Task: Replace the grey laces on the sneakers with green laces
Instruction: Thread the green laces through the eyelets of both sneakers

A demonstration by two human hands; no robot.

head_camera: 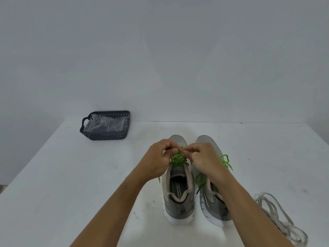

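Observation:
Two grey sneakers stand side by side on the white table, toes pointing away from me. The left sneaker (178, 189) carries a green lace (178, 158) threaded over its tongue. My left hand (158, 157) and my right hand (203, 157) meet above that shoe, each pinching a strand of this green lace between curled fingers. The right sneaker (211, 198) lies partly under my right forearm, and its own green lace (226, 162) hangs loose on both sides. The removed grey laces (279, 220) lie in a loose heap to the right.
A dark grey perforated basket (106, 135) holding clear plastic wrapping sits at the table's far left, near the back edge (231, 122). A plain pale wall rises behind the table.

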